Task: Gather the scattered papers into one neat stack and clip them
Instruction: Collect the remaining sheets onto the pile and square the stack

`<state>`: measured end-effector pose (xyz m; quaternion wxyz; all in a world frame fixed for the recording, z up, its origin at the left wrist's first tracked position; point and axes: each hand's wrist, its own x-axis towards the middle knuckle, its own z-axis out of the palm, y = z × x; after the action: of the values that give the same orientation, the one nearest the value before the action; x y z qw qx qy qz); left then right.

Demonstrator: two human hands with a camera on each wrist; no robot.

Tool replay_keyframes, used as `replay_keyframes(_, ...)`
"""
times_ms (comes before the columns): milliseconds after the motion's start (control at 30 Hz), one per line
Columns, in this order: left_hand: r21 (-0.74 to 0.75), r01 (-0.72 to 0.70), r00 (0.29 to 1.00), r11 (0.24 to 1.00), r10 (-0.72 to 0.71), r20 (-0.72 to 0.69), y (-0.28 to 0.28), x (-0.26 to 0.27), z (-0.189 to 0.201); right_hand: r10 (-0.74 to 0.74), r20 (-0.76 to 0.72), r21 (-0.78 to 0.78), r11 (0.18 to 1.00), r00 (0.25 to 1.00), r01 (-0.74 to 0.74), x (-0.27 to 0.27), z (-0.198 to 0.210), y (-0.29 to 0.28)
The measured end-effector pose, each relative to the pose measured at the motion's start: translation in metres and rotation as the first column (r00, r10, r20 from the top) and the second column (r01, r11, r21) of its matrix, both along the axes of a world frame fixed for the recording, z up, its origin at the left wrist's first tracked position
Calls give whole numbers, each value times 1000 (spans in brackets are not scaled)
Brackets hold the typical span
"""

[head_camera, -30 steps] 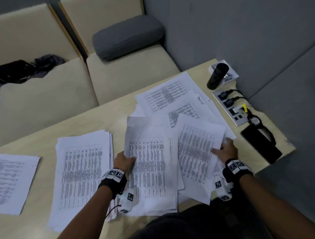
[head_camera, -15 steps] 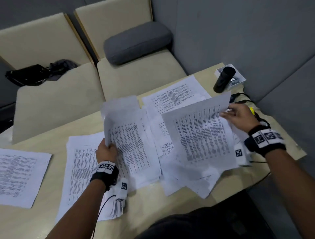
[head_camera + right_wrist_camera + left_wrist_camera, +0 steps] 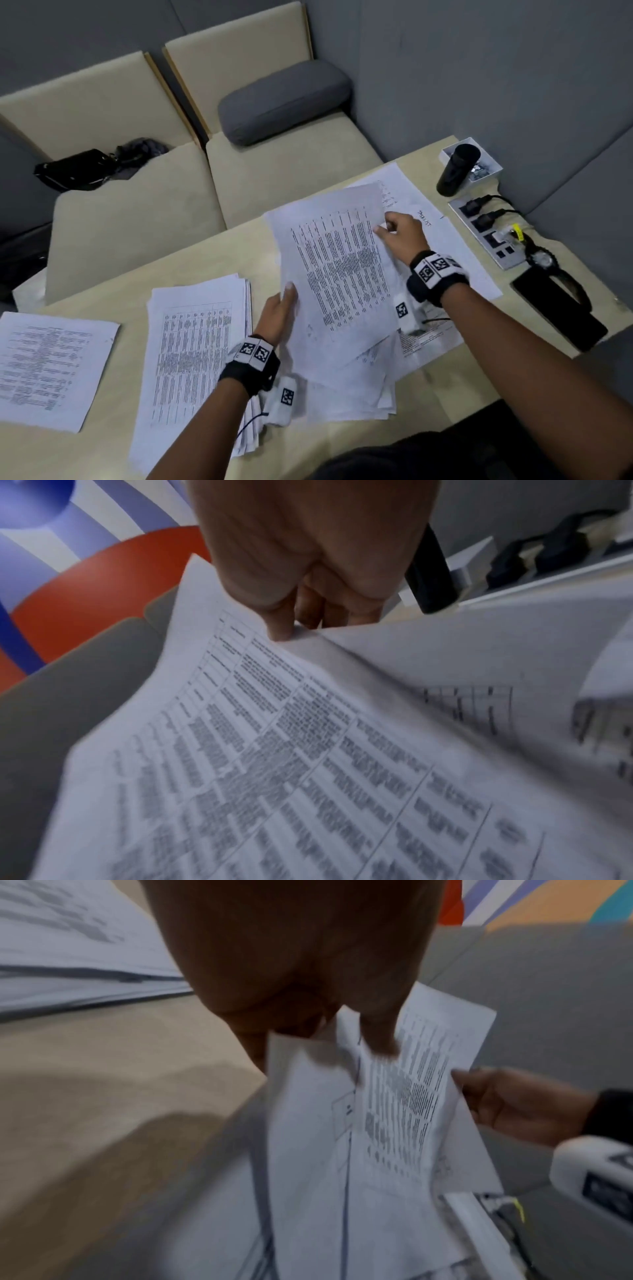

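Printed white sheets lie over a pale wooden table [image 3: 445, 387]. My right hand [image 3: 399, 229] pinches the far right edge of a lifted printed sheet [image 3: 339, 267], thumb on top [image 3: 281, 631]. My left hand [image 3: 279, 315] holds the near left edge of the same bundle of sheets [image 3: 394, 1110], thumb over the paper, fingers hidden beneath. More loose sheets [image 3: 356, 394] lie fanned under it. A thick, roughly squared stack [image 3: 191, 356] sits left of my left hand. One separate sheet [image 3: 48, 366] lies at the far left.
At the table's right end stand a black cylinder [image 3: 455, 169] by a small white box [image 3: 486, 164], a power strip [image 3: 486, 233] with plugs, a wristwatch [image 3: 543, 258] and a black phone [image 3: 558, 311]. Beige bench seats [image 3: 274, 171] with a grey cushion [image 3: 284, 102] lie beyond.
Both hands lifted sheets off the table; the right hand swung its sheet left over the left hand's sheets, so the two bundles now overlap. The head view shifted.
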<state>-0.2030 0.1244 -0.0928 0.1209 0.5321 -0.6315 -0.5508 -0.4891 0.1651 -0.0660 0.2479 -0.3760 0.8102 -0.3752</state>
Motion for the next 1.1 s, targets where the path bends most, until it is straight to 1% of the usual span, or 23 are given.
replay_keyframes(33,-30,45,999,999,-44,32,5,2,-6,-35,15,6,999,999,35,5,-3,0)
replay_keyframes(133,-13,173,971,985,-168,170,18,4,-24,-90,4,29,995,996,90,14,-18,3)
replay_keyframes(200,-6,198,940,980,-188,286,23,3,-34,-199,29,26,980,980,198,13,-28,7)
replay_keyframes(267,-28,125,933,992,-108,344,20,4,-37,-309,5,21,951,951,309,6,-29,17)
replay_keyframes(300,-32,71,940,997,-56,337,16,8,-41,-334,-20,43,941,942,334,0,-31,25)
replay_keyframes(367,27,-25,961,999,17,277,7,16,-45,-336,-56,133,931,940,340,-11,-38,43)
replay_keyframes(433,120,-134,978,984,112,173,2,21,-48,-276,-55,265,923,959,281,-7,-45,61)
replay_keyframes(500,233,-237,972,943,228,64,2,20,-48,-158,-55,397,902,986,167,14,-55,73)
replay_keyframes(533,283,-258,965,924,263,22,4,19,-47,-88,-20,438,895,996,88,27,-61,78)
replay_keyframes(567,315,-248,965,916,263,-5,7,16,-45,-26,50,444,896,998,1,43,-64,81)
replay_keyframes(633,271,-185,982,944,185,27,13,11,-44,98,184,411,896,978,-167,72,-69,85)
replay_keyframes(667,238,-153,988,959,142,65,15,9,-43,142,209,392,894,968,-216,83,-71,87)
replay_keyframes(700,218,-137,988,966,117,99,16,8,-42,156,206,381,896,966,-226,89,-71,87)
replay_keyframes(733,202,-137,988,970,118,104,15,7,-40,116,187,366,913,976,-179,91,-72,86)
replay_keyframes(767,184,-140,987,973,124,99,14,8,-36,27,162,345,935,986,-83,89,-71,85)
replay_keyframes(833,123,-142,989,982,136,52,8,10,-26,-207,94,278,945,974,174,76,-66,82)
replay_keyframes(867,107,-144,990,984,144,11,4,12,-19,-299,118,253,931,947,263,66,-63,79)
replay_keyframes(900,93,-159,986,983,163,-40,1,13,-10,-344,236,236,927,909,290,57,-53,75)
replay_keyframes(933,88,-174,979,981,182,-96,-1,14,2,-317,425,183,948,848,262,48,-42,70)
replay_keyframes(967,79,-187,968,979,197,-152,-4,15,13,-216,594,102,976,775,194,41,-29,64)
replay_keyframes(1000,77,-194,957,978,206,-203,-8,16,23,-83,685,13,995,724,102,37,-14,58)
replay_keyframes(1033,73,-195,945,978,208,-253,-13,17,30,32,690,-55,998,723,9,34,2,52)
replay_keyframes(1100,63,-215,916,975,223,-333,-21,19,44,188,603,-148,981,775,-122,36,31,41)
